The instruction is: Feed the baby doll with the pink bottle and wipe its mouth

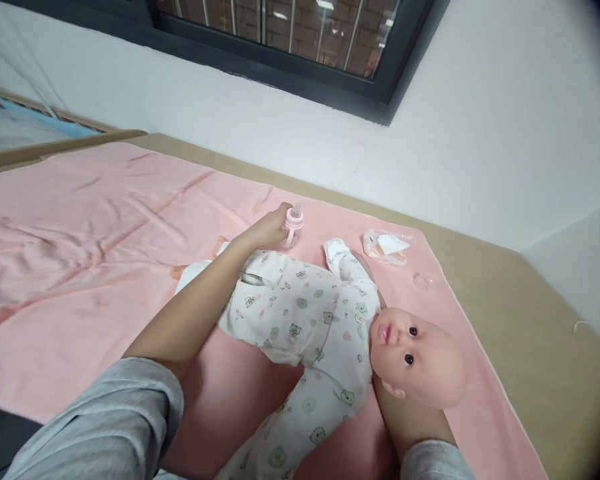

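Observation:
My left hand (274, 229) is closed around a clear baby bottle (294, 227) with a pink collar, a pink handle and a clear teat pointing up. A bald baby doll (300, 313) in white printed clothes lies face up, its head (420, 357) to the right. My left forearm crosses over the doll's legs. Beneath the doll's neck passes my right arm, and my right hand (364, 264) shows only in part behind the doll's far sleeve, holding the doll there. Most of its fingers are hidden.
A pink blanket (80, 267) covers much of the wooden surface (535, 320). Beyond the doll lie a crumpled plastic packet (387, 247) and a small clear piece (423, 280). A white wall (480, 147) and a dark window frame (280, 60) stand behind.

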Tool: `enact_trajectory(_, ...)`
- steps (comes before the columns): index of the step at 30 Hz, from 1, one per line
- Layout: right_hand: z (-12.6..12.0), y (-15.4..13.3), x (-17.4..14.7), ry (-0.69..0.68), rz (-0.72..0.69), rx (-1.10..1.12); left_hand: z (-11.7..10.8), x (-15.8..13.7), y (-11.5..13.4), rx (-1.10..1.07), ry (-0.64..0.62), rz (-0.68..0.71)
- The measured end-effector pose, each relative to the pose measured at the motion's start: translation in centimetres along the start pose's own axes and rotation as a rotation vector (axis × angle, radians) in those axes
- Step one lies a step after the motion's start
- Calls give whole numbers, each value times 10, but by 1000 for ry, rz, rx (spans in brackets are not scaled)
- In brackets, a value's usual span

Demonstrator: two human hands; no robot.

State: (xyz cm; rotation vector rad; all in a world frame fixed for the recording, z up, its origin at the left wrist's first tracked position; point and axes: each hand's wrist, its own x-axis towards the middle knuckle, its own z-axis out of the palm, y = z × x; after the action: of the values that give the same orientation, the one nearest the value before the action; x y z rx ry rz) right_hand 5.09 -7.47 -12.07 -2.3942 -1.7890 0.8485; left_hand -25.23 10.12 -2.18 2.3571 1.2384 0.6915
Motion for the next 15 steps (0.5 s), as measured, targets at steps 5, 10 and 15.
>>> enact_trajectory(5,11,14,13,-26,-188,-114,7,2,-7,-5,-25,-42)
enact_trajectory(10,13,9,18,-47,50,-43,3,-1,-6,-12,-64,-52)
enact_trajectory(15,15,4,19,178,-201,300,-3,-3,-1,8,-89,-56)
